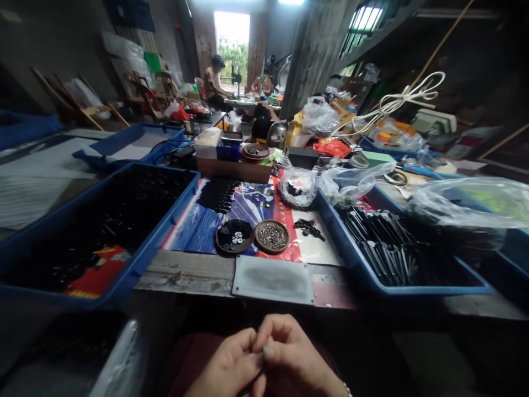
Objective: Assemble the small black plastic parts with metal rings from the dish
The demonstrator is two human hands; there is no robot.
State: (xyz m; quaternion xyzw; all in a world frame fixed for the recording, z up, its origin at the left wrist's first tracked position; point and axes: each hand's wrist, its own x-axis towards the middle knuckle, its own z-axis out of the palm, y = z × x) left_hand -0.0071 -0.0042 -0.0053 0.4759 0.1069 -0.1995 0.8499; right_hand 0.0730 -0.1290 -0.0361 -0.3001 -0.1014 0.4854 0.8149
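Slim dark piece (pixel 249 383): pinched by left hand (pixel 231 359) (grip closed), axis seven-to-one o'clock; right hand (pixel 295 353) at two o'clock, hold unclear.

L tray (pixel 154 242) is blu, pcs (pixel 124 207) blk, sheet (pixel 202 234) red/blu print.

My feed runs dim. Daylight blows out the doorway (pixel 232 30) at 12 o'clock and glares through the window (pixel 366 23) at 1; a ceiling light (pixel 291 1) glows near 12. Black parts (pixel 103 215) at 9 sink into shadow. Wide-angle distortion stretches the blurred bag (pixel 467 201) at 3. The corners at 4 and 8 go nearly black.
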